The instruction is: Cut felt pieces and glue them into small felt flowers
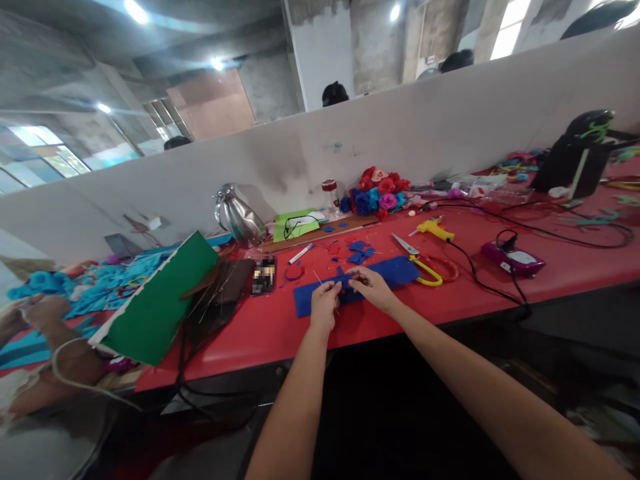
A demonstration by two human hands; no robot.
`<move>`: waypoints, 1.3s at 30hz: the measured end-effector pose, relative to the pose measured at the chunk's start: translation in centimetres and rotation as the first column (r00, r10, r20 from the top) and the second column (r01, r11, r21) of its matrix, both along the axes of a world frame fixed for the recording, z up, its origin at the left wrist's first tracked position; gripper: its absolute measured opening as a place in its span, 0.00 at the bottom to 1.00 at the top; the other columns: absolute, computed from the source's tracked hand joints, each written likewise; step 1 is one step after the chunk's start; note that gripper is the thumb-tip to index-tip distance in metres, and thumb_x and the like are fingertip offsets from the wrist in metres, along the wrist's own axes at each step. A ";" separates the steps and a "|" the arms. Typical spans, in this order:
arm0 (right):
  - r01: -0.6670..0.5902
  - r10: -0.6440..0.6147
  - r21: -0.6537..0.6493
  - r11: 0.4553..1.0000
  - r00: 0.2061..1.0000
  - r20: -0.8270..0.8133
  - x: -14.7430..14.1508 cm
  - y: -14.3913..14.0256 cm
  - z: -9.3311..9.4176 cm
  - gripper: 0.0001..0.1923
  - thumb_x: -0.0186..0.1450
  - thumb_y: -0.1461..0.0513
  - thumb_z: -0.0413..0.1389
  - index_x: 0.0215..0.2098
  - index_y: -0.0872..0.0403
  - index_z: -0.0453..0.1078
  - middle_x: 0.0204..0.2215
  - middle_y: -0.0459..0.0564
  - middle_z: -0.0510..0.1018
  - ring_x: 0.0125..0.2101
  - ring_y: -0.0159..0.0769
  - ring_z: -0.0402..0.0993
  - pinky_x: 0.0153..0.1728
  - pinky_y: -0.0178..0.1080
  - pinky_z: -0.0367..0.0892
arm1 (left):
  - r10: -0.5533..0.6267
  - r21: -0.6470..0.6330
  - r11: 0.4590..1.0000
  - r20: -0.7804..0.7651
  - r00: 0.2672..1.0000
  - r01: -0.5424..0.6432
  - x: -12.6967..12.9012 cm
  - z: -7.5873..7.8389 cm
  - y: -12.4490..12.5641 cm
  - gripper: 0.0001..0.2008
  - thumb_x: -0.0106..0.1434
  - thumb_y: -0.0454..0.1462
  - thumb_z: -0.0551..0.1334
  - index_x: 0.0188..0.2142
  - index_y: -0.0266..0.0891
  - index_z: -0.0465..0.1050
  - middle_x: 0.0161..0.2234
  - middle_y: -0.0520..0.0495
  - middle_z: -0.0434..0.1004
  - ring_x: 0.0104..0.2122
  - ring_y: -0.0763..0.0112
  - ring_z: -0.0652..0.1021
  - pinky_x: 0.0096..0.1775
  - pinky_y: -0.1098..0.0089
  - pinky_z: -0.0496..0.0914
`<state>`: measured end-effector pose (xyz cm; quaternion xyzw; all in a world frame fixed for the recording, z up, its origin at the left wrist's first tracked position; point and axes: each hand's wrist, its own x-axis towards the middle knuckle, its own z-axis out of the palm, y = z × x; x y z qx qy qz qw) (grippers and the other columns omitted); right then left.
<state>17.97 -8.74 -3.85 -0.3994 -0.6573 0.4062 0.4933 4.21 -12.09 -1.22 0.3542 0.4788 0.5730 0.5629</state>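
Note:
Over a long blue felt strip on the red table, my two hands work close together. My left hand is closed in a pinch, with a thin stick poking out above its fingers. Between the hands is a small blue felt piece, and the fingertips of my right hand are pinched at its edge. More blue cut felt pieces lie just beyond. To the right, scissors with yellow handles rest by the strip's end, near a yellow glue gun.
A white marker, a phone-like dark item, a steel jug and felt roses stand around. A green board leans at left, beside another person's hands. A purple power box with cables sits right.

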 end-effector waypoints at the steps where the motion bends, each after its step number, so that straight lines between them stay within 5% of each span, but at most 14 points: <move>1: -0.033 0.033 -0.020 0.999 0.999 -0.038 0.0 0.1 -0.1 0.11 0.57 0.58 0.55 0.36 0.54 0.71 0.26 0.45 0.75 0.25 0.31 0.70 0.29 0.35 0.66 | 0.001 0.004 1.000 -0.010 1.000 -0.001 0.1 0.0 0.0 0.19 0.40 0.44 0.72 0.20 0.36 0.64 0.15 0.58 0.63 0.12 0.87 0.56 0.18 0.76 0.45; 16: -0.040 0.024 -0.080 0.996 0.981 -0.192 0.1 0.5 -0.4 0.08 0.53 0.61 0.57 0.33 0.54 0.70 0.25 0.44 0.74 0.24 0.29 0.69 0.29 0.36 0.66 | -0.049 -0.004 0.999 -0.060 0.997 0.049 -0.2 0.0 0.2 0.14 0.41 0.39 0.70 0.22 0.35 0.67 0.17 0.55 0.67 0.13 0.87 0.56 0.19 0.76 0.46; 19: -0.027 0.010 -0.084 0.996 0.980 -0.201 0.2 0.5 -0.4 0.08 0.53 0.61 0.56 0.33 0.53 0.70 0.26 0.44 0.75 0.25 0.29 0.69 0.29 0.35 0.66 | -0.041 -0.006 0.999 -0.040 0.998 0.041 -0.3 0.0 0.2 0.13 0.42 0.33 0.68 0.30 0.34 0.73 0.21 0.55 0.67 0.14 0.87 0.56 0.19 0.77 0.46; 23: -0.011 -0.008 -0.088 0.996 0.976 -0.216 0.3 0.4 -0.3 0.08 0.54 0.61 0.56 0.33 0.53 0.70 0.27 0.44 0.74 0.24 0.29 0.68 0.29 0.35 0.66 | -0.062 0.017 0.998 -0.045 0.997 0.063 -0.3 0.0 0.0 0.26 0.42 0.28 0.65 0.44 0.39 0.75 0.27 0.55 0.67 0.15 0.88 0.57 0.18 0.77 0.47; 39: -0.036 0.014 -0.099 0.994 0.977 -0.211 0.5 0.1 0.1 0.11 0.52 0.61 0.56 0.35 0.54 0.70 0.26 0.43 0.74 0.23 0.28 0.67 0.28 0.34 0.65 | -0.023 0.017 1.000 -0.156 0.988 0.026 0.1 -0.1 -0.1 0.14 0.45 0.35 0.68 0.34 0.34 0.78 0.21 0.53 0.71 0.15 0.86 0.56 0.19 0.77 0.49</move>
